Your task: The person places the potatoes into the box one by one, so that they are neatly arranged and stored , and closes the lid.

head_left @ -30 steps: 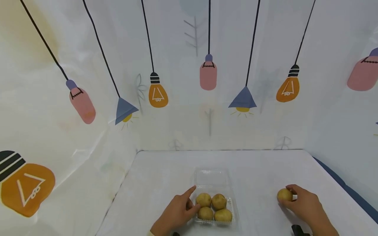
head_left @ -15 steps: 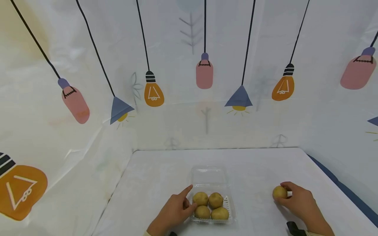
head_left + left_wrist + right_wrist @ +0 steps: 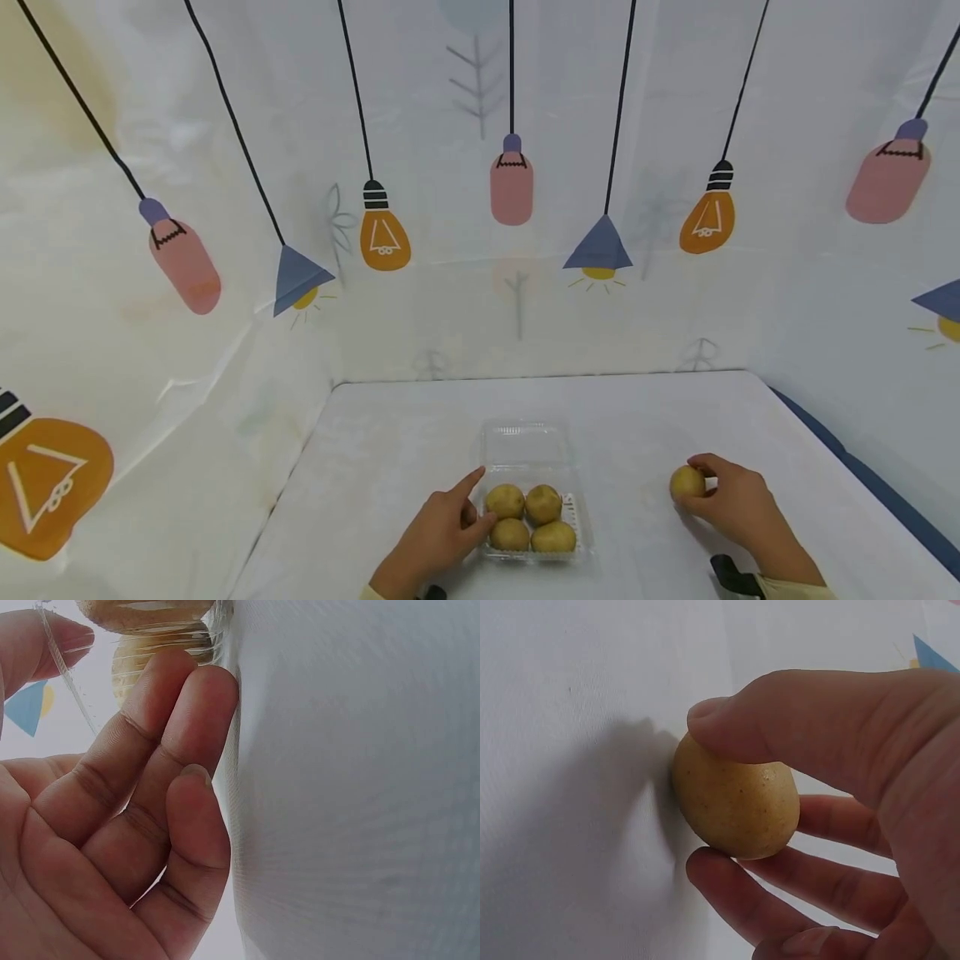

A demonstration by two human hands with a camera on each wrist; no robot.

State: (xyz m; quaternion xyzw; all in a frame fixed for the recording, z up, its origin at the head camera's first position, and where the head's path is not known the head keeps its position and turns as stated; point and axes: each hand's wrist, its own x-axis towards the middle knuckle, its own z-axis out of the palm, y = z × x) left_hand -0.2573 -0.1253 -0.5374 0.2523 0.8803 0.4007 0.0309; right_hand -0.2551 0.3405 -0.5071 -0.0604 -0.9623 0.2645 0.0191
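A clear plastic clamshell container (image 3: 573,550) lies with its lid folded back on the white table. Several potatoes (image 3: 553,537) sit in its base, in two rows. My left hand (image 3: 438,533) holds the container's left side: the thumb reaches over the rim, the index finger extends along the edge, and the other fingers bend against the outer wall in the left wrist view. To the right of the container, my right hand (image 3: 738,504) grips a single potato (image 3: 735,799) between thumb and fingers, close to the tabletop. Its shadow falls on the cloth beside it.
The white table (image 3: 630,433) meets a pale wall covering (image 3: 450,325) printed with hanging lamps at the back and left. A dark blue strip (image 3: 862,467) runs along the table's right side. Black wrist straps show near both forearms.
The whole head view has shifted slightly left. My right hand, with the potato in its grip, has come a little nearer to the container. The left hand keeps its place at the container.
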